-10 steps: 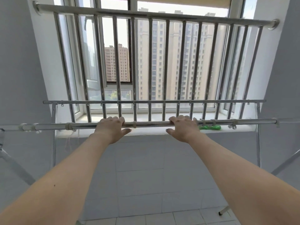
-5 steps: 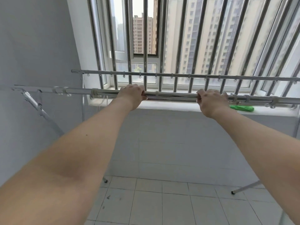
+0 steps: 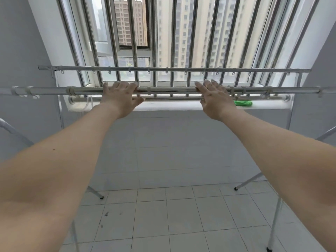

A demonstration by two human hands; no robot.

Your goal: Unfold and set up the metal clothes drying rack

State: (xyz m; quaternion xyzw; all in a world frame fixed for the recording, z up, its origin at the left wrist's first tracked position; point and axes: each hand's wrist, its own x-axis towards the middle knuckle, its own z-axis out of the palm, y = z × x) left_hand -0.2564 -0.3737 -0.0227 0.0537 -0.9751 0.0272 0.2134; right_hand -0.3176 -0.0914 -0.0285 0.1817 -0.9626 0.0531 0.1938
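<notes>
Rack legs (image 3: 94, 192) stood splayed on the tiled floor (image 3: 163, 215) at 7 and 4 o'clock. At 12 o'clock, the left hand (image 3: 121, 99) and right hand (image 3: 214, 100) lay on the rack's near rail (image 3: 172, 90), fingers extended over it, not curled tight. Farther toward 12, the far rail (image 3: 172, 69) ran parallel, before the window bars (image 3: 190, 42); a green object (image 3: 243, 103) lay on the sill (image 3: 172, 107) at 1 o'clock.

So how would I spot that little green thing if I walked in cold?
Start at the big barred window and drop to the white sill beneath it. The green object lies flat on the sill's right part, just beyond the right hand and below the rack's near metal rail. It is the only bright colour among grey, white and steel.
</notes>
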